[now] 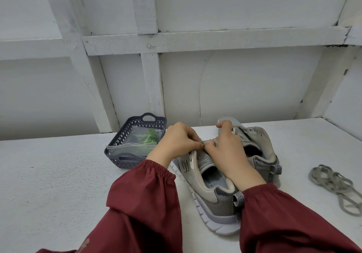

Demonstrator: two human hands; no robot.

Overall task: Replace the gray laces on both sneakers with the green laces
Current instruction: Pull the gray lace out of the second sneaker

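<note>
- On the white tabletop (58, 174), head view, two gray sneakers sit side by side, toes pointing away toward the white wall.
- The near sneaker (221, 203) is right in the middle, heel toward the camera with the insole showing. The far sneaker (260, 141) is just beside it on the right, and they look like they're touching.
- Both hands are over the tongue area of the near sneaker.
- The left hand (177, 141) has its fingers curled in and pinches a pale lace strand (204, 141) at the fingertips.
- The right hand (225, 151) pinches the same strand from the other side, thumb sticking up. The hands are nearly touching.
- Can't tell which eyelet the strand runs through, since the fingers cover it.
- A loose gray lace (333, 184) lies in a loopy pile on the right, well apart from the shoes.
- A dark gray basket (125, 163) stands on the left, just beside the left hand. Inside it is a clear plastic bag (127, 149) with the green laces (149, 135).
- Dark red sleeves with elastic cuffs cover both arms.
</note>
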